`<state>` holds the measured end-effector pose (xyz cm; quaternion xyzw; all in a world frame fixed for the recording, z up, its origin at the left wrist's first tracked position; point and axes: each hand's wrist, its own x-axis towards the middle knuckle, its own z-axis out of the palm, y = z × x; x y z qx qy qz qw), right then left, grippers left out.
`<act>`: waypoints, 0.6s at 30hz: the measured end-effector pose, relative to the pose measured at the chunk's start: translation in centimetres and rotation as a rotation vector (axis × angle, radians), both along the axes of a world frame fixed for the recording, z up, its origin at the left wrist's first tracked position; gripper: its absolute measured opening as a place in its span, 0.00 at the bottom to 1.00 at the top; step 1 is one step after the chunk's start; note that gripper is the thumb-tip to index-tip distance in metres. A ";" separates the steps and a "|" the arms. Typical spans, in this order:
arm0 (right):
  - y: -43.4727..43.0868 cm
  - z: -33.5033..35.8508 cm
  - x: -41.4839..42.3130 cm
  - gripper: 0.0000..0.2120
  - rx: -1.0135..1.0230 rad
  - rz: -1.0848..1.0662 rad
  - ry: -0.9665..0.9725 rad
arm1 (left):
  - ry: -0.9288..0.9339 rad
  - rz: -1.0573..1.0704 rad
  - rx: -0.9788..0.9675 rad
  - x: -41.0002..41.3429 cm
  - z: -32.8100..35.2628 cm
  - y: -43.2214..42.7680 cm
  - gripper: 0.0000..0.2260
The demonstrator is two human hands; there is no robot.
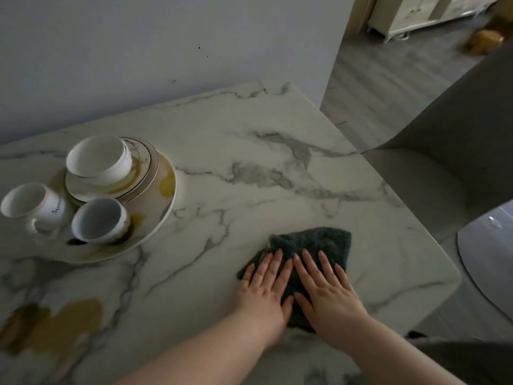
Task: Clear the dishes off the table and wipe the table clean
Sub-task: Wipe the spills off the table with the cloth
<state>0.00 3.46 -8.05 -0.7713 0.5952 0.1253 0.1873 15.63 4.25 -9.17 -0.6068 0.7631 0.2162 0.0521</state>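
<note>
A dark green cloth (313, 243) lies folded on the white marble table (249, 162), near its right front corner. My left hand (266, 284) and my right hand (324, 290) press flat on the cloth side by side, fingers straight. At the left of the table a large stained plate (163, 190) carries a smaller plate (138, 187) with a white bowl (97, 159) on it, a white mug (33, 204) with lettering lying on its side, and a small cup (100, 220) tipped over.
A brown-yellow spill (55, 326) marks the table at the front left. A grey chair (455, 162) stands along the table's right edge. The wall runs behind the table, and a doorway at the upper right opens on a floor and a white cabinet (416, 15).
</note>
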 end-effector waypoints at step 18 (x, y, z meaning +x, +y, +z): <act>-10.7 -0.7 -4.8 0.30 -0.111 0.003 -0.040 | -0.113 -0.027 -0.012 -4.8 0.5 -11.1 0.29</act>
